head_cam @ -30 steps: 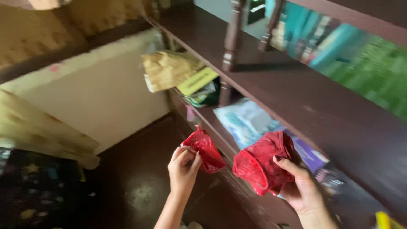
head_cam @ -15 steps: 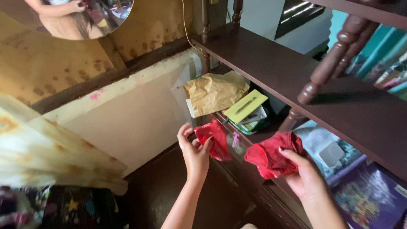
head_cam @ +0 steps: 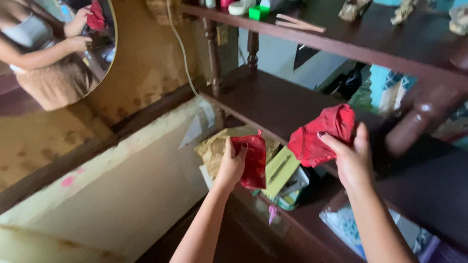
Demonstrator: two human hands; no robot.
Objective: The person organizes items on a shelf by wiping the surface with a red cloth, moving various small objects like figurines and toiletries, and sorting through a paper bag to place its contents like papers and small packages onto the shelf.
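While both hands' fingers grip red cloths (head_cam: pixel 323 132), a yellow-green package (head_cam: pixel 280 170) lies below.

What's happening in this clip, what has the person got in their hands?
A person stands at a dark wooden shelf unit with a red cloth in each hand. The left hand grips a smaller, flatter red cloth, held up in front of a crumpled brown paper bag on a lower shelf. The right hand holds a bunched red cloth over the middle shelf. A mirror at upper left reflects the person.
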